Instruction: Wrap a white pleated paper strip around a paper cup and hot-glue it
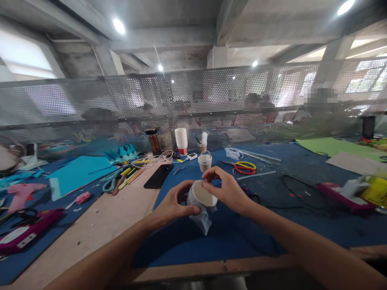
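Between my hands is a small wrapped cup (204,195), its pale beige round face tilted up toward me. Thin whitish paper covers its side, and a loose pointed flap (203,223) hangs below. My left hand (176,202) grips the cup's left side, thumb at the front and fingers behind. At the upper right rim, my right hand (225,187) closes on the edge with its thumb and bent fingers. Just behind the cup stands a small tub with a handle (204,163). Scissors with yellow and red handles (245,167) lie to the right.
A black phone (158,176) and several tools lie left, beside blue paper (80,173). Stacked paper cups (181,141) and a brown jar (153,141) stand behind. Purple power strips (346,197) sit at both sides. A perforated metal screen (211,100) borders the table; people are beyond it.
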Tool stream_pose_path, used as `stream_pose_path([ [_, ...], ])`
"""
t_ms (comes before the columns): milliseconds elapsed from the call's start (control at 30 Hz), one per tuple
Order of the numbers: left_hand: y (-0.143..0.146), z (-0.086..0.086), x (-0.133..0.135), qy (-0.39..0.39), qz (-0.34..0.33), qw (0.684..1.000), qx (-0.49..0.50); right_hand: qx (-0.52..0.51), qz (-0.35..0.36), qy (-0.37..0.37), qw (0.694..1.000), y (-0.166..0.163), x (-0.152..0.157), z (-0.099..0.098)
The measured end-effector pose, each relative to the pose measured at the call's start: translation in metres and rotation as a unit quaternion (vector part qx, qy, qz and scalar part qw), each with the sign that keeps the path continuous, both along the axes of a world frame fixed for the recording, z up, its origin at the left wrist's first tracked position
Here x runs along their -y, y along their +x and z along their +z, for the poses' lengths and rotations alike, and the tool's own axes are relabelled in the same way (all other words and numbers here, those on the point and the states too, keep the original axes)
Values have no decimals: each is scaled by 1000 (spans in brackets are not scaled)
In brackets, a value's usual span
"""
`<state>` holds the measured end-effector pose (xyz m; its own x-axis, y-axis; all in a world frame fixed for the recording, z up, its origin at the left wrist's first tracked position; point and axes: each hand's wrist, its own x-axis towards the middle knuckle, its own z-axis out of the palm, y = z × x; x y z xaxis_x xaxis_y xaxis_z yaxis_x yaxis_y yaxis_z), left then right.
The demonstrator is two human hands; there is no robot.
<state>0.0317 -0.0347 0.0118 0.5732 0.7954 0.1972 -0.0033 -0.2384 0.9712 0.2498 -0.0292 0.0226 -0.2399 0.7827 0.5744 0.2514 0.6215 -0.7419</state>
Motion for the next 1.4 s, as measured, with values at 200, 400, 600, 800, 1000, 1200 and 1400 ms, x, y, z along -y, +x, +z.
stream_pose_path([
  [200, 0, 1, -1, -12, -1, 1000, 19, 5, -1, 9, 1000, 0, 1, 1],
  [400, 1, 1, -1, -5, 1, 1000, 9, 4, -13, 9, 1000, -1, 2, 3],
  [600, 0, -2, -2, -2, 3, 1000, -1, 4, -15, 8, 1000, -1, 1, 1],
  [800, 2, 1, -2, -2, 14, 1000, -3, 5, 8, -1, 1000, 1, -2, -2],
  [1000, -1, 2, -4, -22, 37, 999, 24, -27, 12, -36, 999, 4, 0, 6],
  [1200, -5, -2, -11, -13, 85, 996, 39, -26, 12, -54, 998, 7, -2, 7],
  [1400, 0, 0, -9, 12, 95, 995, 36, -12, 1, -60, 998, 4, -4, 3],
])
